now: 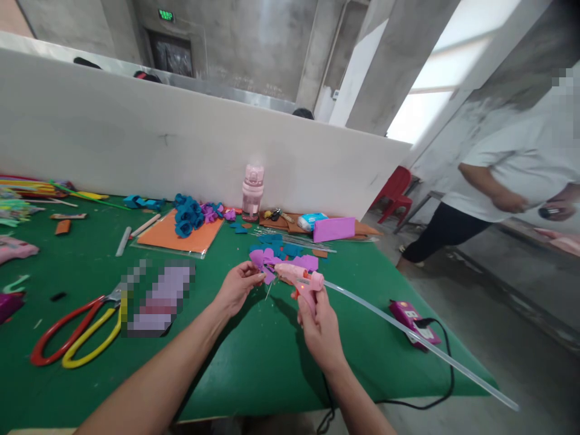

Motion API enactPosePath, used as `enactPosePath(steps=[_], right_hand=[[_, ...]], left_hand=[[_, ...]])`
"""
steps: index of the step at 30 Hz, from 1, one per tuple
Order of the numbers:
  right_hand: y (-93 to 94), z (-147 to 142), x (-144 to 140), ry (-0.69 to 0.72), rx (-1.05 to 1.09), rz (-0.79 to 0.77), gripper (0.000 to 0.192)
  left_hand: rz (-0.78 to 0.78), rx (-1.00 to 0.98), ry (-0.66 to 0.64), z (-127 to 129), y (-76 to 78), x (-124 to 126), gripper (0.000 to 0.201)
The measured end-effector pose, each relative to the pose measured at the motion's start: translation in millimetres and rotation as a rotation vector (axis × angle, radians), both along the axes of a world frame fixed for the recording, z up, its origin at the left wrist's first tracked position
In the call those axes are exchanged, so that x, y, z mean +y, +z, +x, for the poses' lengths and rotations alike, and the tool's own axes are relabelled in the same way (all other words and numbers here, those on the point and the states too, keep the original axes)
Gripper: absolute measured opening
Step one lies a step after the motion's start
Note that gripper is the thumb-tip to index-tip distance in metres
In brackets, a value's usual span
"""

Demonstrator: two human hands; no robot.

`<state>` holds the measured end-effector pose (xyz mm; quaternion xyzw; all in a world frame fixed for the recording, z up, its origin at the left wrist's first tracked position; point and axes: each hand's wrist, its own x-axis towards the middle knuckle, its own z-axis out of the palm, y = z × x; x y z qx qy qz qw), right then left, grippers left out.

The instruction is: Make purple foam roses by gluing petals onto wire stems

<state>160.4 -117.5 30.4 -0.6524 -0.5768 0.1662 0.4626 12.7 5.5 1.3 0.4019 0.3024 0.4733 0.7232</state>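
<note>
A pink hot glue gun (302, 280) is gripped in the closed right hand (319, 323) above the green table (254, 362), its nozzle aimed at a purple paper petal (263, 261) pinched by the left hand (238, 285), and farther back a pink bottle (252, 192) is seen.

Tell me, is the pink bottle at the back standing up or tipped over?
Standing up. The pink bottle rests on its base on the green table by the white wall, with its cap on top.
</note>
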Motion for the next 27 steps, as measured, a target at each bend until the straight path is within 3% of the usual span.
enactPosePath(steps=[27], right_hand=[[-4.8, -2.1, 1.9, -0.001, -0.032, 0.024, 0.038]], left_hand=[[0.015, 0.020, 0.000, 0.3, -1.2, 0.5, 0.025]])
